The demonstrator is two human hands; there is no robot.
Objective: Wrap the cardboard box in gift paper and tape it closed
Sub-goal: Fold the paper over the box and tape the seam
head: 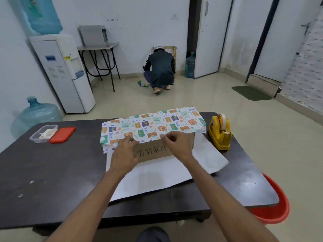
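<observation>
Fingers (130, 139) of my left hand (125, 151) and right hand (174, 145) pinch the gift paper (152, 123) edge over the cardboard box (153, 151) on the bench (52, 172), so I should draw it taut and square toward six o'clock.

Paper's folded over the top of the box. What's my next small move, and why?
Probably pin the gift paper edge with the left hand and reach the right hand to the tape dispenser: both hands hold that edge on the cardboard box, and no tape shows there.
</observation>
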